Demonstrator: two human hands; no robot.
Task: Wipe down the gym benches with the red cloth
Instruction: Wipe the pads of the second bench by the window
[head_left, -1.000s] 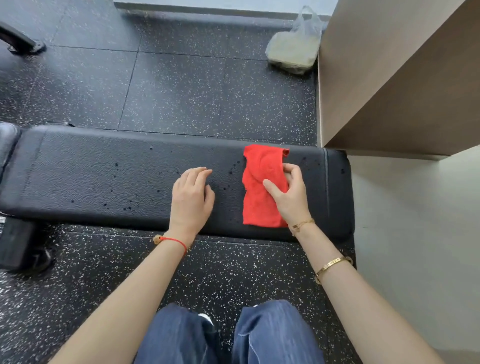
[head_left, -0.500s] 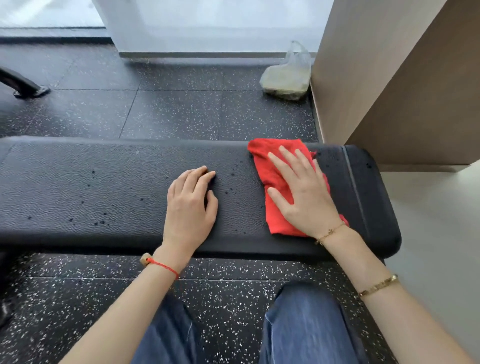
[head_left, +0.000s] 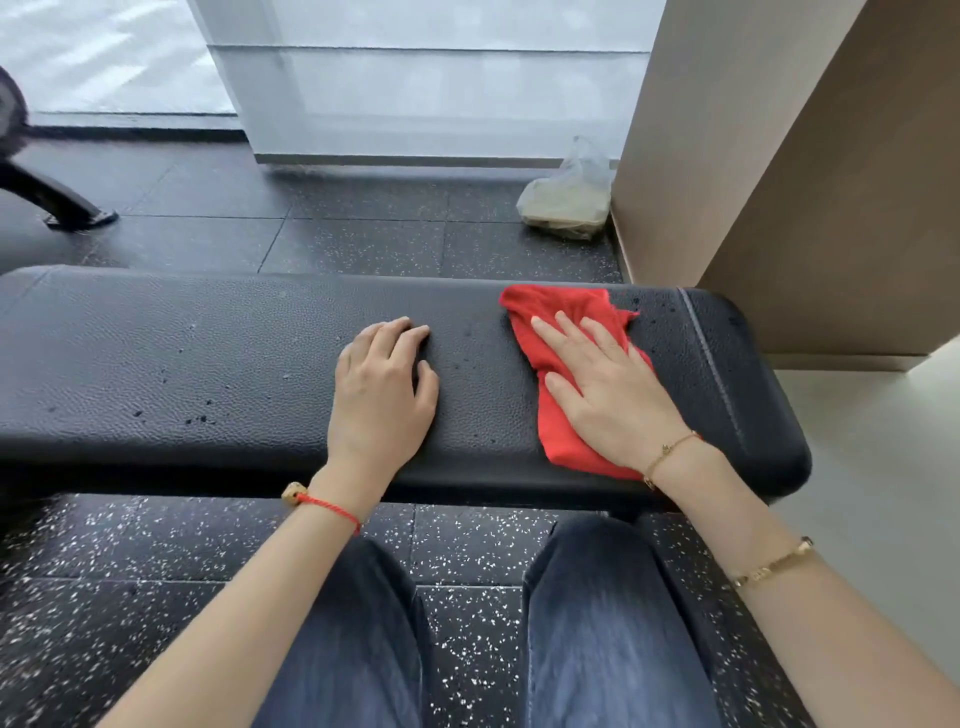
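A long black padded gym bench (head_left: 208, 364) runs across the view in front of my knees, with dark droplets speckled on its top. The red cloth (head_left: 558, 312) lies crumpled on the bench's right part, stretching from the far edge to the near edge. My right hand (head_left: 608, 395) presses flat on the cloth, fingers spread and pointing away to the left. My left hand (head_left: 382, 389) rests palm down on the bare pad to the left of the cloth, fingers loosely curled, holding nothing.
A tan wall corner (head_left: 779, 182) stands just past the bench's right end. A clear plastic bag (head_left: 569, 200) sits on the speckled rubber floor beside it. A black machine leg (head_left: 57, 200) is at far left. A glass wall (head_left: 426, 93) lies behind.
My right hand went from pinching the cloth's edge to lying flat on it with fingers spread. The view tilted upward. My left hand has stayed in place.
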